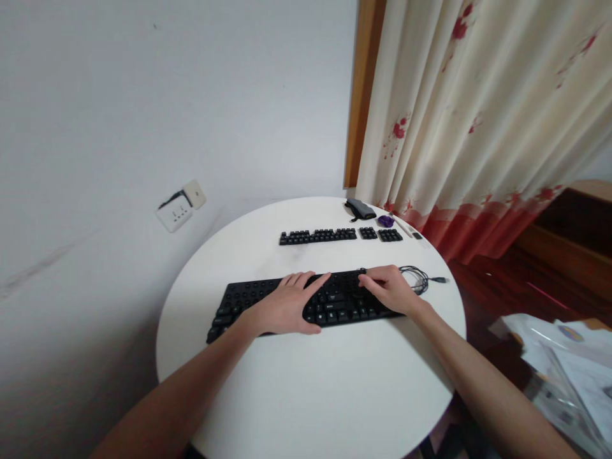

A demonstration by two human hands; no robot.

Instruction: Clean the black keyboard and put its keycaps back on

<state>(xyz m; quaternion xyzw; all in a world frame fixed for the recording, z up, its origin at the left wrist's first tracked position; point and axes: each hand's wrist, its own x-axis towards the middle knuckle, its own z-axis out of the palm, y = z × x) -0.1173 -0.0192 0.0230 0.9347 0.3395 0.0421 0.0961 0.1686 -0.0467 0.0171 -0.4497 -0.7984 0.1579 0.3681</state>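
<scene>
A black keyboard point(335, 313) lies across the white round table, with keycaps along its near edge and what look like bare key posts over much of its far left part. My left hand point(282, 306) rests on its middle with the fingers spread and the thumb over the near edge. Over the right part of the keyboard, my right hand point(391, 290) is closed, its thumb and fingers curled together; anything between them is too small to make out. Loose black keycaps point(318, 236) stand in rows behind the keyboard, with two smaller keycap groups point(390, 235) to their right.
A coiled black cable point(421, 280) with a USB plug lies right of the keyboard. At the back right are a grey pouch point(361, 209), a purple item point(385, 221) and a thin brush-like tool point(401, 225). A curtain point(459, 127) hangs behind; papers point(564, 357) lie beyond the table.
</scene>
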